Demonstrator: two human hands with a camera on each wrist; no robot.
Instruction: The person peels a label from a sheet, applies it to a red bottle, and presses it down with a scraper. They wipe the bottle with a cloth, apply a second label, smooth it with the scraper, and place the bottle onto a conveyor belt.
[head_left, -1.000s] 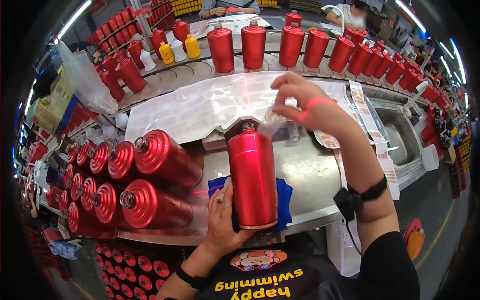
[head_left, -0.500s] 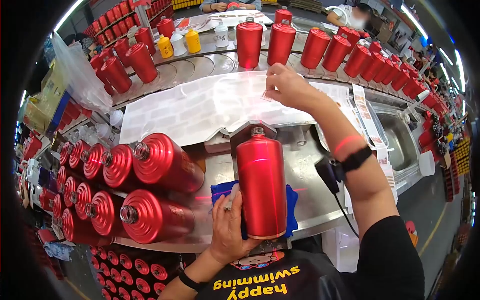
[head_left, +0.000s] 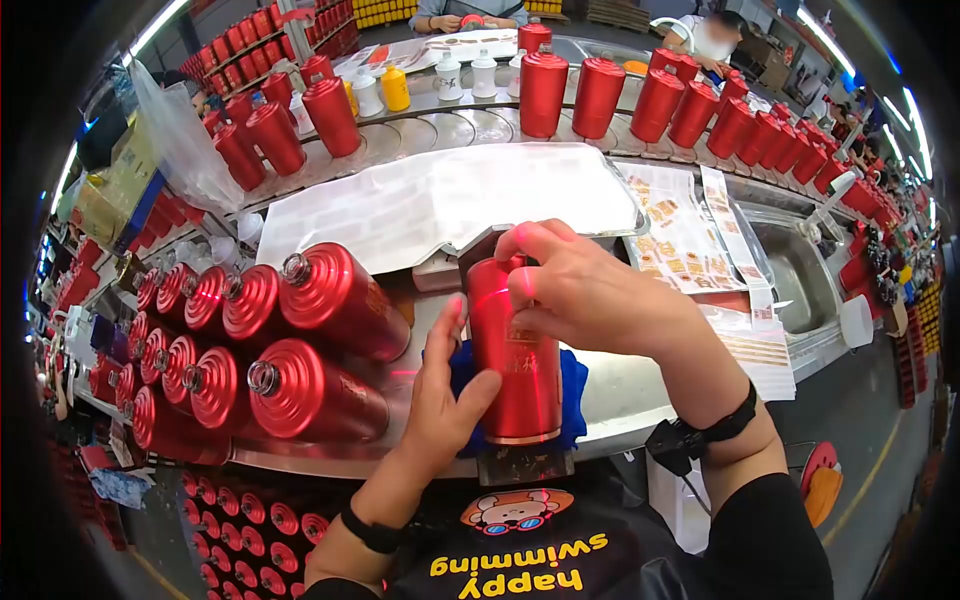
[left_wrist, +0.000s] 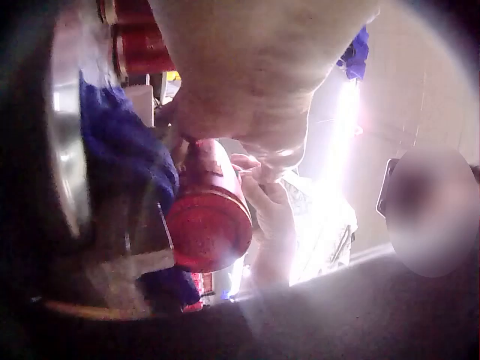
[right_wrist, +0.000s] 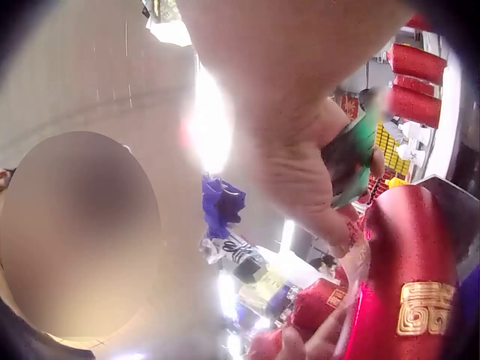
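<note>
A red bottle (head_left: pixel 515 400) with gold characters lies tilted on a blue cloth (head_left: pixel 572 385), its base toward the wearer. My left hand (head_left: pixel 440 390) rests along its left side, fingers straight and thumb at its front. Over the neck end is my right hand (head_left: pixel 585 285), fingers bent, its fingertips close to the bottle's surface. In the right wrist view, the right hand's fingertips pinch a thin clear decal (right_wrist: pixel 355 232) at the bottle's side, and a square gold emblem (right_wrist: pixel 425 307) marks the red surface. The left wrist view shows the bottle's round base (left_wrist: pixel 210 232).
Several red bottles (head_left: pixel 320 400) lie at the left, necks facing the wearer. A tray with white sheeting (head_left: pixel 400 210) sits beyond the work spot, decal sheets (head_left: pixel 675 230) to its right. Bottles stand along a curved conveyor (head_left: pixel 440 130) behind. A sink (head_left: pixel 800 275) is at the right.
My right hand has come from above the white tray back to the bottle's neck end. My left hand has shifted up its side. Gold characters now show on the bottle's formerly plain front.
</note>
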